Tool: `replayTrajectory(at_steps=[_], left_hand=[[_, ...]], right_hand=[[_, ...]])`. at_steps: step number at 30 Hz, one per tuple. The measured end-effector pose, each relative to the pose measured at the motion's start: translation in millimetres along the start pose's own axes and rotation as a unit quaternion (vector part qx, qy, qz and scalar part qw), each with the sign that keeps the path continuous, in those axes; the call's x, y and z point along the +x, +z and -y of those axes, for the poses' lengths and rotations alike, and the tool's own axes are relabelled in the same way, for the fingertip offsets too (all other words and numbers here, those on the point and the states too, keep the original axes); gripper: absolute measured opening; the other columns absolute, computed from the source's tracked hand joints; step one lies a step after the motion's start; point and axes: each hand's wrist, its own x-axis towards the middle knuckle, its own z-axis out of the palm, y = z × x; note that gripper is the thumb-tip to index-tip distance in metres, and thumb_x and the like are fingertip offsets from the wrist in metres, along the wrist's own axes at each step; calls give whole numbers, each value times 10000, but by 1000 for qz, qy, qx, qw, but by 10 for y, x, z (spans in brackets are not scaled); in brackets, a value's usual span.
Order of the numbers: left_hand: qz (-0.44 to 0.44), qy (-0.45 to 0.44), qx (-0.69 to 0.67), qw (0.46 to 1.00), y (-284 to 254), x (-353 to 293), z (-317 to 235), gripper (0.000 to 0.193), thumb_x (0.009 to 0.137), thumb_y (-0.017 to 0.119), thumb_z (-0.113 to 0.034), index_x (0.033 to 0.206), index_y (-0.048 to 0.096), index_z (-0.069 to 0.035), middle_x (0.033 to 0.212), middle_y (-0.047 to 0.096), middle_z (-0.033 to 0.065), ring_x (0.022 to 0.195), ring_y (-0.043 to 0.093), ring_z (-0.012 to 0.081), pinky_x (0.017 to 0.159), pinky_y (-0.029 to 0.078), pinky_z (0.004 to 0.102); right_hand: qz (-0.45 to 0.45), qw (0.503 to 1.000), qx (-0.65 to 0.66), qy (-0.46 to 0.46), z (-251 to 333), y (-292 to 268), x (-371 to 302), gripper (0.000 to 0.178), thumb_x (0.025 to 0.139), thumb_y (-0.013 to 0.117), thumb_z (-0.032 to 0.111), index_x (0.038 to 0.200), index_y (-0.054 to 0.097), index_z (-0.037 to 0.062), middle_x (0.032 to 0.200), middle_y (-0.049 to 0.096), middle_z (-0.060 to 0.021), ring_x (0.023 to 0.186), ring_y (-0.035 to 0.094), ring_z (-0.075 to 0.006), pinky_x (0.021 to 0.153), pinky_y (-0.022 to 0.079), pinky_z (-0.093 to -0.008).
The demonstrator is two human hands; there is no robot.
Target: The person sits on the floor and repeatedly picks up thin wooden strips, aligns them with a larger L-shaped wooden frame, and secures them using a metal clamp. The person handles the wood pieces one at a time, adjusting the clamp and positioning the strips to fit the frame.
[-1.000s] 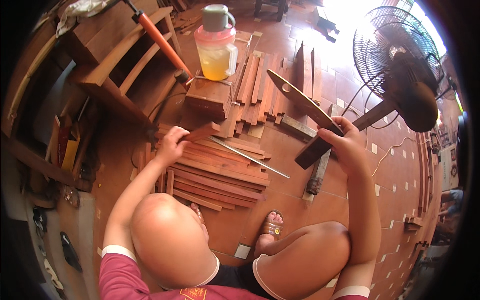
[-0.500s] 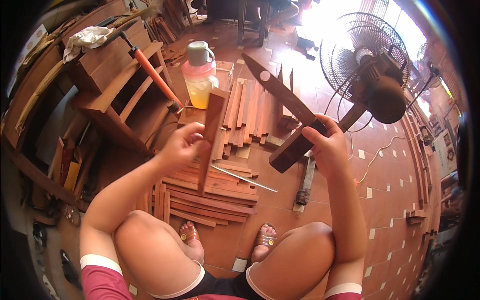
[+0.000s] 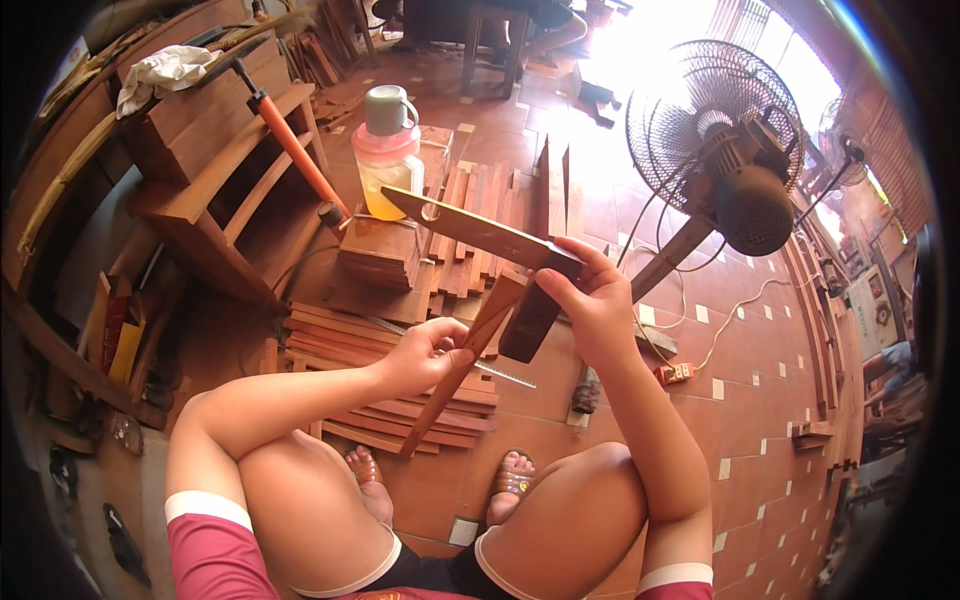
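My right hand [image 3: 598, 305] is closed on a try square [image 3: 535, 320] with a dark stock; its long flat blade has a hole near the pointed end and reaches up and left. In my left hand [image 3: 428, 358] a reddish-brown wooden strip [image 3: 437, 405] is pinched near its middle and slants up to the right. The strip's upper end lies against or very close to the square's inner corner; whether they touch I cannot tell. Beneath my hands, several wooden strips [image 3: 335, 340] lie stacked on the floor, with a steel ruler [image 3: 508, 376] across them.
A jug [image 3: 385, 165] of yellow drink, topped by a grey cup [image 3: 388, 110], stands on wooden blocks [image 3: 375, 255]. An orange hand pump [image 3: 300, 150] leans by wooden furniture [image 3: 180, 200] at left. At right are a standing fan [image 3: 720, 145], cords and an orange socket block [image 3: 676, 374].
The wooden strip has moved right and tilted, so its upper end meets the try square's corner area. The square has moved left and its blade has swung lower.
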Motion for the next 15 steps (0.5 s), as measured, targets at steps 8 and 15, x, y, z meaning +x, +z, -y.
replayTrajectory(at_steps=[8, 15], left_hand=[[-11, 38, 18, 999, -44, -6, -47, 259, 926, 706, -166, 1128, 651, -13, 1003, 665, 74, 873, 634, 141, 788, 526, 318], [27, -13, 14, 999, -20, -149, -205, 205, 990, 637, -120, 1161, 605, -13, 917, 652, 11, 844, 579, 68, 755, 484, 259]], right_hand=[[-3, 1000, 14, -15, -70, 35, -6, 476, 885, 766, 87, 1306, 575, -27, 1127, 664, -100, 1013, 637, -136, 873, 525, -257], [-5, 999, -23, -29, -21, 71, -96, 464, 880, 768, 77, 1296, 591, -27, 1130, 662, -96, 1013, 633, -135, 880, 521, -258]])
